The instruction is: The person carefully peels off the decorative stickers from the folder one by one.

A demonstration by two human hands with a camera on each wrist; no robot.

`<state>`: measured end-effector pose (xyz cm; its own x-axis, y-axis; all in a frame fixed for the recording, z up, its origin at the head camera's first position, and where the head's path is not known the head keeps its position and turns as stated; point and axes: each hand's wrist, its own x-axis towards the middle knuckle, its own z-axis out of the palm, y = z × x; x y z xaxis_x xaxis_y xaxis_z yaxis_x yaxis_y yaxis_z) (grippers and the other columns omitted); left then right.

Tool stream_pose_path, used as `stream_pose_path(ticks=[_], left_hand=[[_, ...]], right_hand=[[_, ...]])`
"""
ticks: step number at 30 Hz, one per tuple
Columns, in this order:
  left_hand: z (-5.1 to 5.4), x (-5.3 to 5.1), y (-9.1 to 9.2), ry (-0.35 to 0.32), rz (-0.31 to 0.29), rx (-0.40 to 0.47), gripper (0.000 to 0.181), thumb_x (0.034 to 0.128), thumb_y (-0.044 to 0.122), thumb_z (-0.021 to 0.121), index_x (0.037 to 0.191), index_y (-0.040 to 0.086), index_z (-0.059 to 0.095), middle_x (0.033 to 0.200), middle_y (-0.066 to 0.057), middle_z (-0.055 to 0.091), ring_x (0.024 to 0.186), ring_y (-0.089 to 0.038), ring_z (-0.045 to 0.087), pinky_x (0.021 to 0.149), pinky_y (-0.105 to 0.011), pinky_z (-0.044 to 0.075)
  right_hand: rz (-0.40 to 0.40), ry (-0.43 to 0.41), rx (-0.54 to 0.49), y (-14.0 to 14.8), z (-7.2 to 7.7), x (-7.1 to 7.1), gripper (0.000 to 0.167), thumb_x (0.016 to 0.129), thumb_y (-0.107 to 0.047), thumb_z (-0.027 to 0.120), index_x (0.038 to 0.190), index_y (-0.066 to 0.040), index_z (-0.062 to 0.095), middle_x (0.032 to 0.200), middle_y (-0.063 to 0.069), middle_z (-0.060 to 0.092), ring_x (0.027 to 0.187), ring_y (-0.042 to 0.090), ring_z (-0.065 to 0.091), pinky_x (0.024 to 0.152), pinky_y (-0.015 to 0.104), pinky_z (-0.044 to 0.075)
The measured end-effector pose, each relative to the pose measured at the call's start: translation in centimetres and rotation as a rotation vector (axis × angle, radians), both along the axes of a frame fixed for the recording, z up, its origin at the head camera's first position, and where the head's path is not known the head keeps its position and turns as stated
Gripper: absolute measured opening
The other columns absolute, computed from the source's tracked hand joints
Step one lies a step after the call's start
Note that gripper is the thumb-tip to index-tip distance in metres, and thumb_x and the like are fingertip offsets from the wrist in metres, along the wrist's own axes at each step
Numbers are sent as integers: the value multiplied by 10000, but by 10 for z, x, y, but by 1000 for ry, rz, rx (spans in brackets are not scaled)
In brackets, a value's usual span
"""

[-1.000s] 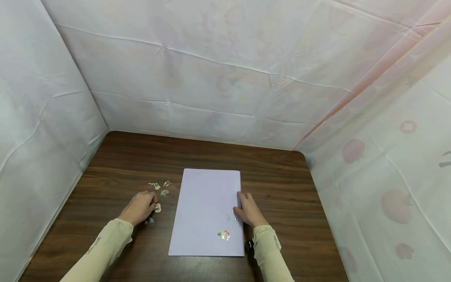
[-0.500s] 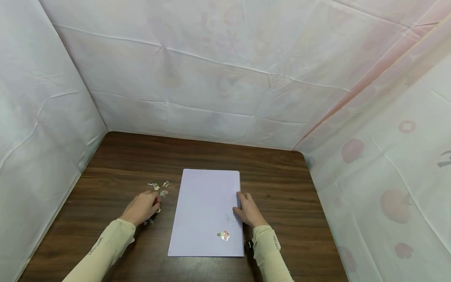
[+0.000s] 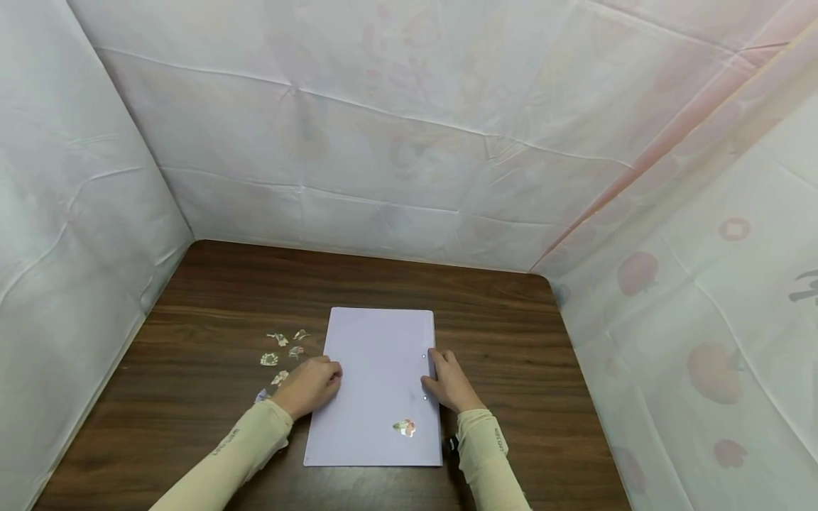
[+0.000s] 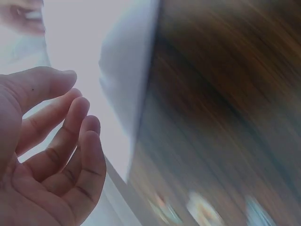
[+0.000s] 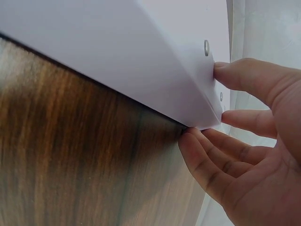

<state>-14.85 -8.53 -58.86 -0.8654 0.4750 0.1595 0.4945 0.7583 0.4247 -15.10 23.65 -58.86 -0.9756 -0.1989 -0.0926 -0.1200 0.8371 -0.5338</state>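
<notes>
A pale lilac folder [image 3: 371, 383] lies flat on the table, two small rivets near its right side. My right hand [image 3: 450, 383] grips that right edge; in the right wrist view its thumb [image 5: 235, 73] presses the cover while other fingers meet the spine low down. My left hand [image 3: 309, 387] is over the folder's left edge, its fingers loosely bent. The left wrist view shows thumb and index tips close together, nothing visible between them. A shiny flower sticker [image 3: 405, 427] sits on the cover's lower right.
Several small cutout stickers, among them a wreath-shaped one [image 3: 269, 359], lie left of the folder; one [image 3: 263, 395] is partly behind the left forearm. The dark wooden table [image 3: 511, 341] is enclosed by pale cloth walls [image 3: 383, 142].
My left hand has left the loose stickers and moved right to the folder's left edge, uncovering the wreath-shaped sticker. My right hand has stayed on the right edge.
</notes>
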Motion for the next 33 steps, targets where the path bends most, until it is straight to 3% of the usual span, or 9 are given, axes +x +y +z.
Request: stream_pose_path(ticks=[7, 15, 23, 28, 33], left_hand=[[5, 5, 51, 61, -156, -22, 67, 851, 117, 733, 913, 91, 730, 825, -22, 640, 732, -190, 615, 663, -327, 525], [10, 15, 94, 90, -283, -105, 77, 868, 193, 759, 916, 135, 743, 822, 20, 630, 722, -129, 590, 640, -266, 503], [2, 28, 112, 113, -355, -125, 68, 820, 176, 766, 808, 161, 701, 736, 48, 553, 641, -106, 518, 563, -248, 441], [-2, 33, 117, 132, -368, -148, 69, 838, 186, 762, 824, 152, 704, 760, 34, 578, 677, -123, 558, 591, -255, 465], [0, 35, 117, 119, -375, -157, 57, 857, 195, 753, 842, 149, 721, 777, 35, 594, 705, -125, 571, 618, -258, 478]], right_hand=[[-1, 5, -10, 1, -1, 0, 627, 905, -151, 718, 1435, 55, 454, 1282, 273, 487, 1157, 402, 554, 958, 514, 468], [-12, -7, -5, 0, -2, -1, 622, 917, -158, 713, 1446, 37, 450, 1304, 270, 482, 1174, 401, 549, 958, 502, 474], [10, 21, 12, -1, 0, 0, 610, 900, -130, 726, 1420, 56, 466, 1263, 279, 493, 1145, 412, 556, 952, 513, 472], [12, 18, 19, -2, 0, 1, 608, 909, -130, 720, 1423, 60, 457, 1277, 280, 487, 1163, 413, 549, 961, 511, 467], [17, 32, 21, -1, 0, 0, 605, 906, -122, 721, 1419, 68, 460, 1266, 282, 493, 1156, 417, 551, 959, 513, 468]])
